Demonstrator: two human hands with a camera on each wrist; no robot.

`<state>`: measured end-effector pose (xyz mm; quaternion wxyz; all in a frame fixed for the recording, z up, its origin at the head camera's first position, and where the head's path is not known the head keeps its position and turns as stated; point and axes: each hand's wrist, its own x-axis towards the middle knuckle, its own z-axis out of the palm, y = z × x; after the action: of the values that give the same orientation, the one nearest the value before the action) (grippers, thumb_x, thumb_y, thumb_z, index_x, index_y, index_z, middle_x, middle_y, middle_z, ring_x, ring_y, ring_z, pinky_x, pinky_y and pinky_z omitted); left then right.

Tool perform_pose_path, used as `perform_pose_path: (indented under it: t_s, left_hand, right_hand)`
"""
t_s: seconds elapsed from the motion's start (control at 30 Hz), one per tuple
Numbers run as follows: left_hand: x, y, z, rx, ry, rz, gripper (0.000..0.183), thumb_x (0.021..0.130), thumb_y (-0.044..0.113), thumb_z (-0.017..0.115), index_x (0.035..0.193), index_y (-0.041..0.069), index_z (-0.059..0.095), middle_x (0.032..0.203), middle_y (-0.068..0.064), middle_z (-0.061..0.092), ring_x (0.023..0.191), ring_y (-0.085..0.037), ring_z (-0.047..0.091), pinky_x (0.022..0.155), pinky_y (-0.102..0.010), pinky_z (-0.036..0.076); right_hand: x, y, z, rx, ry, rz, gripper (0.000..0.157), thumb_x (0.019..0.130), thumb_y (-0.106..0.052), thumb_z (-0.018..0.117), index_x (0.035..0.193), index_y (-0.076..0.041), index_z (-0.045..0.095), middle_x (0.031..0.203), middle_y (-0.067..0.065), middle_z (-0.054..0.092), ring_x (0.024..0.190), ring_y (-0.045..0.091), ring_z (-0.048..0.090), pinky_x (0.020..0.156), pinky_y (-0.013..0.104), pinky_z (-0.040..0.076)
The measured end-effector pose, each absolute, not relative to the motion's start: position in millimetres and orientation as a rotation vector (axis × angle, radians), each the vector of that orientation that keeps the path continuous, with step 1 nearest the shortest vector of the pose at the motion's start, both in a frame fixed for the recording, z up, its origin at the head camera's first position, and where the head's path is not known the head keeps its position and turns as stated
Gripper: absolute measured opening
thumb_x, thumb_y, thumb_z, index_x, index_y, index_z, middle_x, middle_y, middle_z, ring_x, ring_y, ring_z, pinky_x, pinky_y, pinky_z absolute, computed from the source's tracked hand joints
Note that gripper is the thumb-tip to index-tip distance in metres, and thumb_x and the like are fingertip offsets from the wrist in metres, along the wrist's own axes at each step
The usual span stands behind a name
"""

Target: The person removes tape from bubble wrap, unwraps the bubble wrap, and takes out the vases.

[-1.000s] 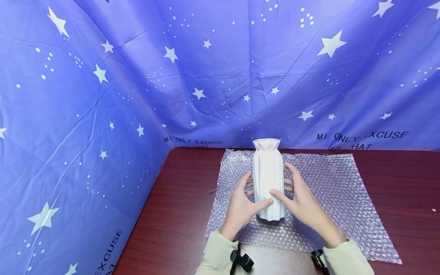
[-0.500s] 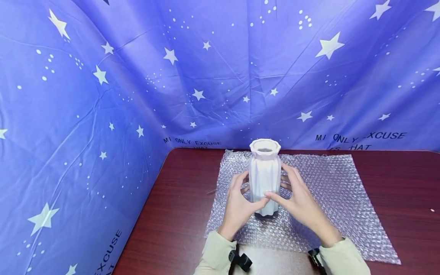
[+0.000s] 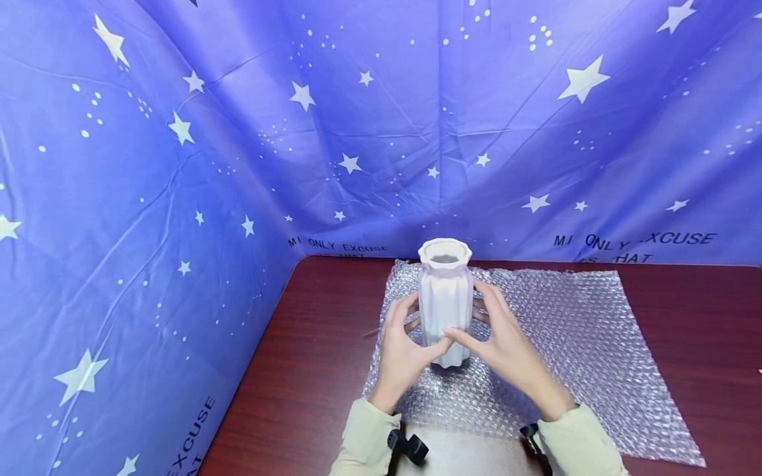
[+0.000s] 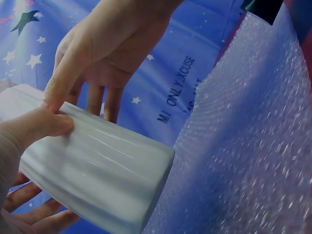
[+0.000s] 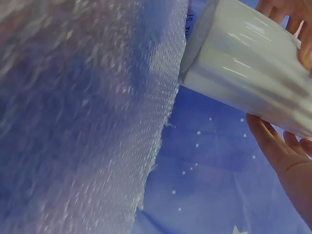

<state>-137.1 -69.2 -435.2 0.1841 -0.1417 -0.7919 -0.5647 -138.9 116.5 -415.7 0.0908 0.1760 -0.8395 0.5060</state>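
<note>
A white fluted vase (image 3: 446, 297) with a scalloped rim is held between both hands, its dark mouth visible from above in the head view. My left hand (image 3: 400, 350) holds its left side and my right hand (image 3: 506, 347) its right side. The two thumbs meet low on the near face, while the fingers wrap toward the back, partly hidden. In the right wrist view, the underside of the vase (image 5: 243, 58) shows, apart from the bubble wrap (image 5: 97, 146). Ribs on the glossy vase (image 4: 107, 161) catch light in the left wrist view.
A sheet of bubble wrap (image 3: 571, 344) lies flat beneath the hands on a dark red wooden table (image 3: 286, 370). A blue star-printed cloth (image 3: 381, 132) hangs behind the table and along its left side. Black straps (image 3: 407, 446) sit at the wrists.
The vase has tipped so that its mouth has come into view. Both hands have shifted slightly left with it, still holding its sides.
</note>
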Motion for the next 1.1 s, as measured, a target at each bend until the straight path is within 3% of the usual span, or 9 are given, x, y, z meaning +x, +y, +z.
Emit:
perform_pose_path:
  t_s: [0.23,0.47,0.77,1.1]
  left_hand:
    - [-142.9,-77.6,-432.4,-0.406,-2.2,-1.558,0.071,0.072,0.022,0.089,0.135,0.013,0.056,0.119,-0.007,0.055,0.112,-0.024,0.06,0.091,-0.028,0.057]
    - [-145.2,-83.7,-432.5,-0.361,-2.198,-1.585,0.073,0.07,0.016,0.09,0.134,0.015,0.056,0.118,-0.006,0.054,0.118,-0.021,0.058,0.092,-0.031,0.056]
    - [-136.0,-93.2,-411.0,-0.294,-2.135,-1.601,0.072,0.066,-0.002,0.088,0.13,-0.004,0.057,0.114,-0.018,0.055,0.116,-0.033,0.06,0.092,-0.036,0.057]
    - [-135.6,-102.0,-399.5,-0.275,-2.087,-1.521,0.071,0.065,-0.005,0.088,0.129,-0.006,0.057,0.112,-0.02,0.056,0.107,-0.033,0.062,0.09,-0.045,0.057]
  right_hand:
    - [-145.3,107.0,-412.3,0.554,-2.459,1.517,0.091,0.081,-0.03,0.082,0.154,-0.012,0.03,0.146,0.014,0.04,0.124,0.036,0.055,0.099,0.044,0.051]
    - [-151.7,98.4,-411.6,0.553,-2.456,1.546,0.09,0.08,-0.032,0.083,0.152,-0.01,0.033,0.143,0.013,0.042,0.125,0.036,0.054,0.099,0.041,0.052]
    - [-160.3,80.3,-409.9,0.61,-2.467,1.577,0.091,0.08,-0.033,0.082,0.153,-0.01,0.033,0.143,0.013,0.041,0.125,0.036,0.055,0.1,0.041,0.052]
    - [-170.1,62.7,-405.7,0.659,-2.457,1.563,0.086,0.082,-0.027,0.081,0.152,-0.008,0.034,0.145,0.012,0.041,0.129,0.032,0.052,0.103,0.037,0.049]
